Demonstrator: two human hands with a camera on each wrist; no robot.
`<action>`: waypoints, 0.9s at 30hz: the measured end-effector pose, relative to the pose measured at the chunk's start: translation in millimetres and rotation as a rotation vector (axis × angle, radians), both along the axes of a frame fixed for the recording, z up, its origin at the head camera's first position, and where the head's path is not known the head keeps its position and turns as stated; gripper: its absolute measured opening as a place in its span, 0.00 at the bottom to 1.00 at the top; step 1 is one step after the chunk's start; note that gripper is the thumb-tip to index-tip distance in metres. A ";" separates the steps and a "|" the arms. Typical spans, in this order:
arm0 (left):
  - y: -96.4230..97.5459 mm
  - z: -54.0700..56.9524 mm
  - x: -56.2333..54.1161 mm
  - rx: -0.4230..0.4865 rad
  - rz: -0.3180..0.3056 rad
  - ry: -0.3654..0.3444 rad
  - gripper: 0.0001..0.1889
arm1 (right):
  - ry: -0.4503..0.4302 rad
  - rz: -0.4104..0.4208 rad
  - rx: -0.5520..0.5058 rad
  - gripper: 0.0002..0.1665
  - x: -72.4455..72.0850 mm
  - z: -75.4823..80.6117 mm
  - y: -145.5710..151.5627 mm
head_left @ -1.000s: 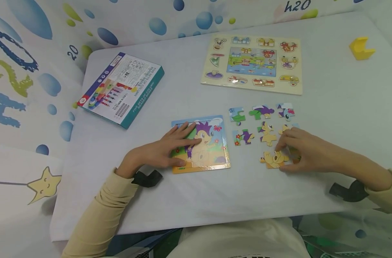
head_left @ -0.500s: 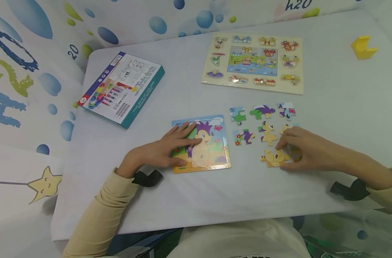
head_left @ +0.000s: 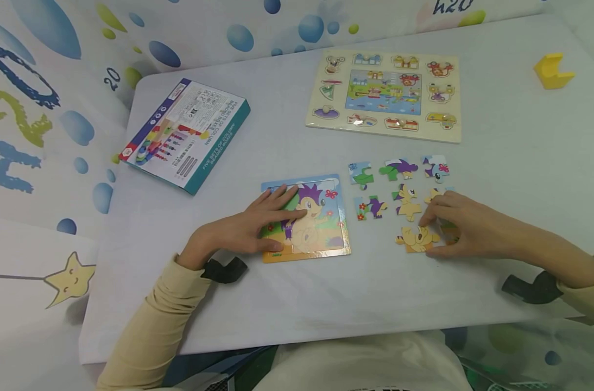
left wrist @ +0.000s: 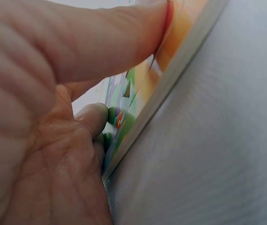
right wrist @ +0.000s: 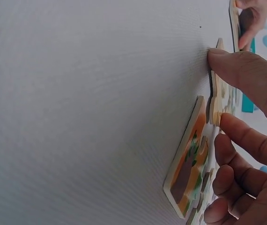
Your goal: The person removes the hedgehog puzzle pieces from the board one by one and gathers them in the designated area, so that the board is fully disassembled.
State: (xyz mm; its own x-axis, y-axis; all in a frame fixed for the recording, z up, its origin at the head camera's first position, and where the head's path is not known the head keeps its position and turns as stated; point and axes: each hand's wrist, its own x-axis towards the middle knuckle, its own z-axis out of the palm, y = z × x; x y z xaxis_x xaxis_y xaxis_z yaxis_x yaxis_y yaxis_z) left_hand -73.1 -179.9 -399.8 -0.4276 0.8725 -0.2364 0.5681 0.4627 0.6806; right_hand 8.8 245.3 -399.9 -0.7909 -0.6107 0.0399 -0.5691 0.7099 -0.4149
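Note:
My left hand [head_left: 238, 231] rests with fingers spread on a square picture board [head_left: 321, 233] showing a purple-haired cartoon animal. Its thumb [left wrist: 119, 42] presses near the board's front edge in the left wrist view. Over to the right, my right hand [head_left: 478, 228] has its thumb and index finger at opposite edges of a yellow jigsaw piece [head_left: 414, 240], pinching it at table level. The remaining fingers curl above an orange and green corner piece [right wrist: 189, 164], seen beside it in the right wrist view. In the head view this hand partly covers that piece and another one behind.
Several loose jigsaw pieces [head_left: 406, 202] lie in rows right of the board. Behind them is a wooden knob puzzle [head_left: 399, 126]. A bead-toy box [head_left: 194, 130] sits at the back left. A yellow notched block [head_left: 551, 70] is at the far right.

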 end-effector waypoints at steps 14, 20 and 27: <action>-1.0 0.5 -0.1 -0.004 -0.013 0.004 0.36 | -0.082 -0.032 0.083 0.25 -2.8 10.0 0.4; -1.6 1.9 -1.2 -0.005 -0.018 0.008 0.36 | -0.121 -0.100 0.098 0.20 -5.9 25.9 -2.7; -1.2 -2.1 -1.4 0.007 -0.020 0.002 0.35 | -0.187 0.003 0.100 0.10 -20.4 30.1 -38.4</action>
State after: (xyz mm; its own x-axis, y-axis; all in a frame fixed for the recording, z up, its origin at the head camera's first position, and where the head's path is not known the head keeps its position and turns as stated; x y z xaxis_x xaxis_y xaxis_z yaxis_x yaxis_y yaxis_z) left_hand -74.6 -181.1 -401.9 -0.4107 0.8824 -0.2296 0.5781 0.4468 0.6828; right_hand -11.6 206.9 -369.8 -0.7769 -0.6068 -0.1683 -0.4911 0.7512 -0.4410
